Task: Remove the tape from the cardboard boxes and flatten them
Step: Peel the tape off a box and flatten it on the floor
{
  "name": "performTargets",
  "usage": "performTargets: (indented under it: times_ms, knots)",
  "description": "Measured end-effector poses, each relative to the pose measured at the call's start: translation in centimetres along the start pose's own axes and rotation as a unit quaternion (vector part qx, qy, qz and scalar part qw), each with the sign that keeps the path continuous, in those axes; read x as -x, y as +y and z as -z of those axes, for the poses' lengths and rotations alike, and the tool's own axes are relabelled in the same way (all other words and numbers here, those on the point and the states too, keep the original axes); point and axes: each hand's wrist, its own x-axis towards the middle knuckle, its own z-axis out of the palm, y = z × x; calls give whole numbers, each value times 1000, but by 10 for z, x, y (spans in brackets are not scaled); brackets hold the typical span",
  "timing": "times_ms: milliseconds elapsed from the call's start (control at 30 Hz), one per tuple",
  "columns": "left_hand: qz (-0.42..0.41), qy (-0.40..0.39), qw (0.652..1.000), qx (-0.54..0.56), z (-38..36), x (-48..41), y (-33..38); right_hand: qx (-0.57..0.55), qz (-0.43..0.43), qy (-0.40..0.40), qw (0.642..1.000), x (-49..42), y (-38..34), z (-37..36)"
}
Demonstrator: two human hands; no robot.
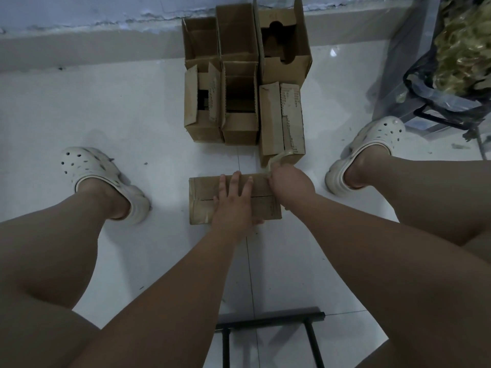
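A small closed cardboard box [202,200] lies on the white tiled floor between my feet. My left hand [233,203] presses flat on its top with fingers spread. At the box's far right corner my right hand [288,184] pinches a strip of clear tape [276,159] that lifts off the box and curls upward. More clear tape still covers the box's left end. Behind it stand several other cardboard boxes [240,102], most with their flaps open, and one closed box [281,120] with a torn top.
My feet in white clogs [101,176] [369,152] stand left and right of the box. A wall base runs behind the boxes. A dark bag with yellowish contents [457,57] sits at the far right. A black metal stool frame [268,333] is under me.
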Motion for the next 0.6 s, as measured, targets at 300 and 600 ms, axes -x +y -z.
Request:
performTargets:
  times_ms: [300, 600]
  knots:
    - [-2, -11, 1000, -7, 4, -1, 4, 72, 74, 7, 995, -5, -5, 13]
    - [0, -20, 1000, -11, 6, -1, 6, -211, -37, 34, 976, -9, 15, 10]
